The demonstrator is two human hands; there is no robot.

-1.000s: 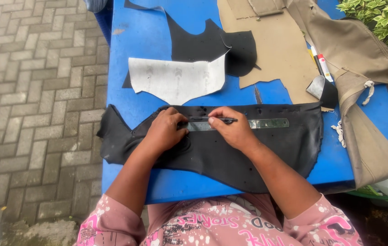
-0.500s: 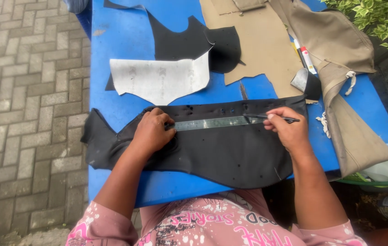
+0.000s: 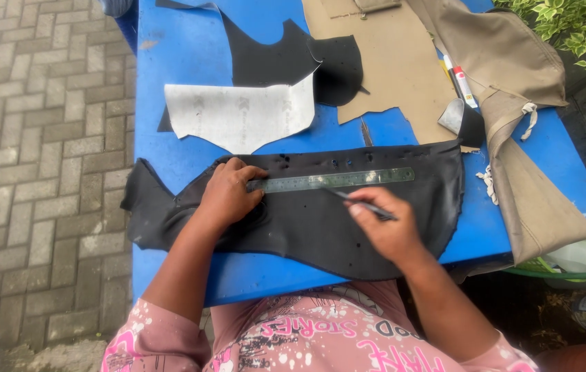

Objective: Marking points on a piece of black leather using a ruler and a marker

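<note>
1. The left hand [image 3: 227, 195] lies palm down, fingers spread forward and pressed flat, wrist straight.
2. The left forearm runs back toward the body, angled slightly inward.
3. The right hand [image 3: 384, 227] is curled in a pinch grip, thumb and forefinger closed together, knuckles up.
4. The right forearm slants down to the bent elbow.

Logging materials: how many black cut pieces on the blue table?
3. The large black piece lies under both hands and the ruler; a second black piece sits behind the white template; a small scrap lies by the tan cloth. More may be hidden.
</note>
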